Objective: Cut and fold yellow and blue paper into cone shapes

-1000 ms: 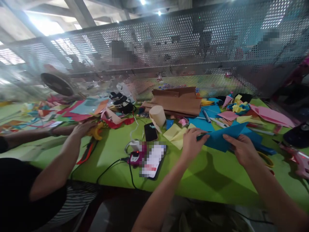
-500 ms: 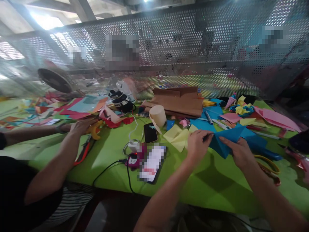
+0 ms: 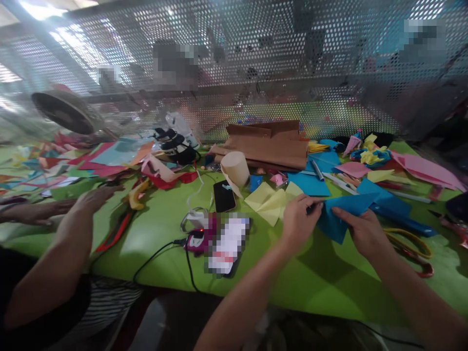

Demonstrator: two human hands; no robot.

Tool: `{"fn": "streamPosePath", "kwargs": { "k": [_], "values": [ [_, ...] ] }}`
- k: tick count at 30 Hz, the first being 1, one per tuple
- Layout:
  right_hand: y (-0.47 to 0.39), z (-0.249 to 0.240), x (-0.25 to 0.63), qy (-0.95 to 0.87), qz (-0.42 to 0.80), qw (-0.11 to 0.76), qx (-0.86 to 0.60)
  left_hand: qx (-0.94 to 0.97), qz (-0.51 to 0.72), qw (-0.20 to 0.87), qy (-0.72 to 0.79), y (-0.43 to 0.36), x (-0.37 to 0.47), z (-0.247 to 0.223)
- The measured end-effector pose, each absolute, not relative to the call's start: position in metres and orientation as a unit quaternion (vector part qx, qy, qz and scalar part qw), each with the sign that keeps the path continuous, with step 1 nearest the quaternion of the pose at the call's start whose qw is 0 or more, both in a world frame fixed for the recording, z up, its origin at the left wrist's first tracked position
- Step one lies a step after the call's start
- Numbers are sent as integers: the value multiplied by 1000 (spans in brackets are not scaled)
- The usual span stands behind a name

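Observation:
Between my two hands, above the green tabletop (image 3: pixel 278 278), is a folded piece of blue paper (image 3: pixel 338 217) with pointed corners. My left hand (image 3: pixel 302 217) is closed at the paper's left edge, and a small dark thing shows between its fingers, too unclear to name. On the right side, my right hand (image 3: pixel 360 226) pinches the blue paper between thumb and fingers. Yellow creased paper (image 3: pixel 268 202) lies just left of my left hand. Beyond the held sheet lie more blue papers (image 3: pixel 309 184) and a pen (image 3: pixel 317 170).
Yellow-handled scissors (image 3: pixel 411 243) lie right of my right hand. Two phones, a purple charger (image 3: pixel 197 241) with cables and a cream roll (image 3: pixel 236 168) are left. Brown paper (image 3: pixel 268 148) lies behind. A co-worker's arms (image 3: pixel 69 229) reach in at the far left.
The view has shifted slightly. The blue paper's upper right part now looks flatter and lower, with both hands still on it. The co-worker's hands have moved apart, over the papers at the left.

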State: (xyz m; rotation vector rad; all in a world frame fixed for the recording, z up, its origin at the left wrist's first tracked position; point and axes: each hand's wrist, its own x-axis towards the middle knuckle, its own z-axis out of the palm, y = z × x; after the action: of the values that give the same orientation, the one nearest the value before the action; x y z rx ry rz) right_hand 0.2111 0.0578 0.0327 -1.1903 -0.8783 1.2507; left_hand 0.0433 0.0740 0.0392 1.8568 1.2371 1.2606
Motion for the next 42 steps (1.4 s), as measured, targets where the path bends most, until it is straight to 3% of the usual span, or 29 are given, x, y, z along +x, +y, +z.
{"fn": "streamPosePath", "kwargs": {
  "k": [16, 23, 33, 42],
  "values": [
    [58, 21, 211, -392, 566, 547, -476, 652, 521, 243, 495, 70, 46, 38],
    [57, 24, 205, -402, 577, 542, -460, 632, 521, 313, 480, 71, 48, 40],
    [61, 27, 210, -380, 523, 570, -507, 563, 497, 521, 406, 86, 47, 19],
    [61, 26, 212, -391, 535, 551, -507, 555, 486, 536, 410, 87, 46, 15]
  ]
}}
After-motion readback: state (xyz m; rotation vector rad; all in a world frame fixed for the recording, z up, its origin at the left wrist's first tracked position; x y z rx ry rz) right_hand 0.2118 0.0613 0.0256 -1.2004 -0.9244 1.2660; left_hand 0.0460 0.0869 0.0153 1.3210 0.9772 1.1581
